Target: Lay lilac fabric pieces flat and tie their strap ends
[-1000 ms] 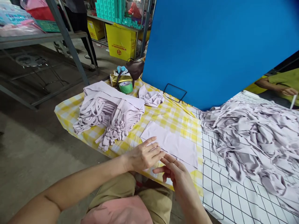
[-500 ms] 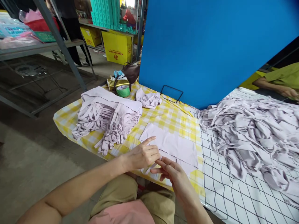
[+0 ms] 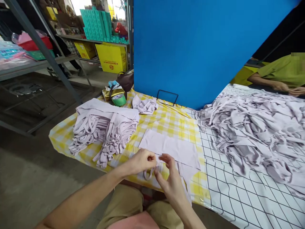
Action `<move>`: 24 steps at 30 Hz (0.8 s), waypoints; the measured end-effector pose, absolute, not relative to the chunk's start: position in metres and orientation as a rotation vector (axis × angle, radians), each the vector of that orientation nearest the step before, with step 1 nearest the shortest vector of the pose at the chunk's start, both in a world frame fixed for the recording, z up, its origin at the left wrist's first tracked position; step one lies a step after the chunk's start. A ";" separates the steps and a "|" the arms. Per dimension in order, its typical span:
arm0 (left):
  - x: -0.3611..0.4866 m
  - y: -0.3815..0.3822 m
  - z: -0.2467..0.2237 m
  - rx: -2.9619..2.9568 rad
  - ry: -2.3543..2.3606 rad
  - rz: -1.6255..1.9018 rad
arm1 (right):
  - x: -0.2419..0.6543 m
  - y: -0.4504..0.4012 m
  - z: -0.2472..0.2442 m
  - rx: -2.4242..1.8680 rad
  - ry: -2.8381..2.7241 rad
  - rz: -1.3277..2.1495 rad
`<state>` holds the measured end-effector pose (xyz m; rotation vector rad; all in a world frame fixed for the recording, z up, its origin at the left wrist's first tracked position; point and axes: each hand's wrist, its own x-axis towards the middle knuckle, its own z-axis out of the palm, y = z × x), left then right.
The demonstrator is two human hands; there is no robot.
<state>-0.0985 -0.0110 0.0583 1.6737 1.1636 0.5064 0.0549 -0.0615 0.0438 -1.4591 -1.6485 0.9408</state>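
A pale lilac cloth piece [image 3: 170, 146] lies flat on the yellow checked tablecloth [image 3: 60, 135], with straps at its near edge. My left hand [image 3: 144, 161] is closed at that edge, fingertips pinched on a thin strap that loops below them. Just to its right, my right hand [image 3: 170, 178] has thumb and fingers spread apart, close to the strap, with nothing held between them. A neat stack of the same lilac pieces [image 3: 107, 111] sits to the left, straps hanging toward me.
A large heap of lilac cloth [image 3: 259, 127] covers the right side. Behind stand a blue board [image 3: 190, 51], a black wire frame [image 3: 168, 95], green tape [image 3: 119, 100] and a crumpled cloth [image 3: 144, 105]. A person in green [image 3: 281, 73] sits at the far right.
My hands have moved apart slightly; the left fingers have curled into a pinch and the right hand has opened wider. The view has shifted a little to the right.
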 end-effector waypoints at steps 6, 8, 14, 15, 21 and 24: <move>-0.093 -0.004 0.043 1.460 1.199 0.473 | 0.039 -0.060 0.032 -1.550 -1.750 0.950; -0.093 -0.001 0.037 1.347 1.178 0.450 | 0.040 -0.057 0.027 -1.605 -1.826 0.863; -0.091 0.005 0.027 1.192 1.060 0.475 | 0.053 -0.044 0.021 -1.575 -2.027 0.632; -0.091 0.006 0.027 1.173 1.045 0.469 | 0.055 -0.042 0.021 -1.532 -2.061 0.616; -0.094 0.016 0.024 1.412 1.112 0.408 | 0.064 -0.029 0.020 -1.457 -2.094 0.540; -0.096 0.023 0.017 1.691 1.216 0.535 | 0.066 -0.018 0.016 -1.584 -2.013 0.597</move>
